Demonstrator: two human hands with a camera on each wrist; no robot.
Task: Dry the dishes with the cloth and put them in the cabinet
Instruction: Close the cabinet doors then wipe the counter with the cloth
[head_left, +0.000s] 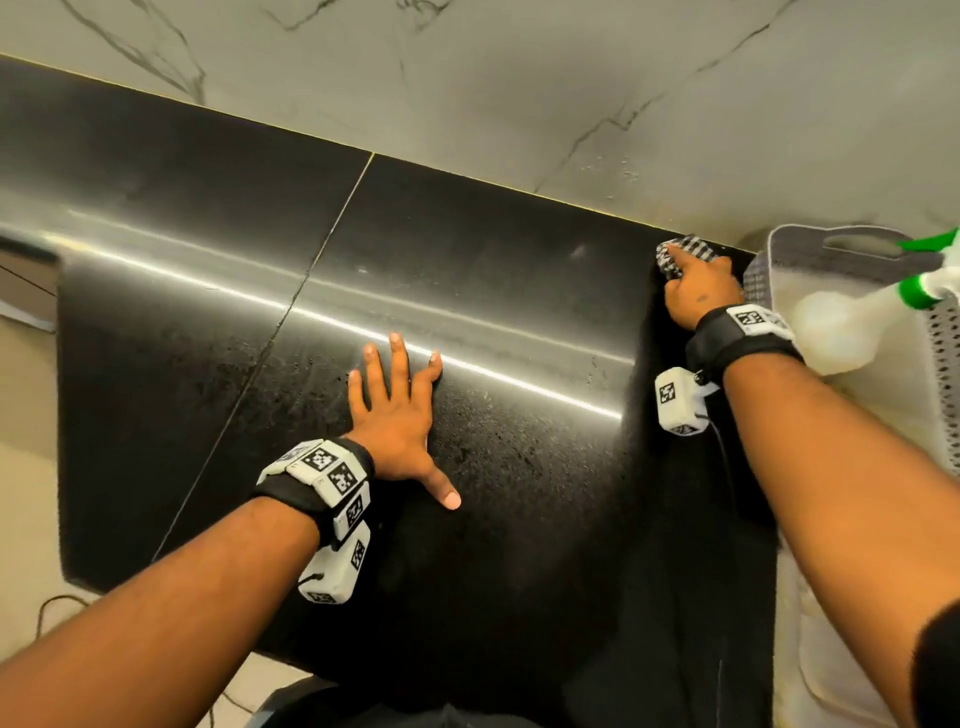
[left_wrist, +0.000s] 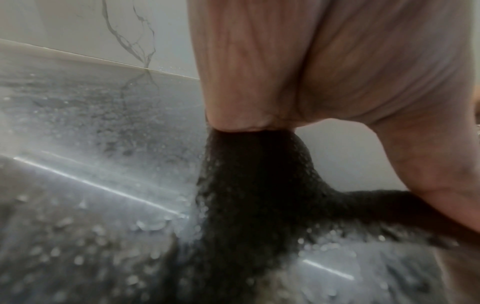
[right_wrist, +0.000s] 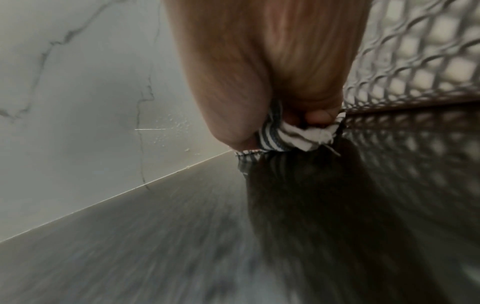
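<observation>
Head view: left hand (head_left: 400, 415) flat on the glossy black stone countertop (head_left: 467, 249), fingers spread and straight, thumb out, holding nothing. Right hand (head_left: 701, 291) at the counter's far right corner, fingers curled round a bunched black-and-white checked cloth (head_left: 685, 254), pressing it onto the counter. Just right of that hand: grey perforated plastic basket (head_left: 810, 244) with a white spray bottle with green nozzle (head_left: 852, 322) lying in it. White marble-veined wall (head_left: 519, 78) behind the counter. No dishes or cabinet visible.

Left wrist view: palm (left_wrist: 324, 61) down on the counter (left_wrist: 91, 185), heel in contact; water droplets on the surface. Fingers not visible here.

Right wrist view: blurred. Right hand (right_wrist: 259, 72) clamped on the cloth (right_wrist: 285, 135), cloth touching the counter (right_wrist: 155, 226). Basket (right_wrist: 415, 51) mesh wall right beside the hand; contact between them can't be judged.
</observation>
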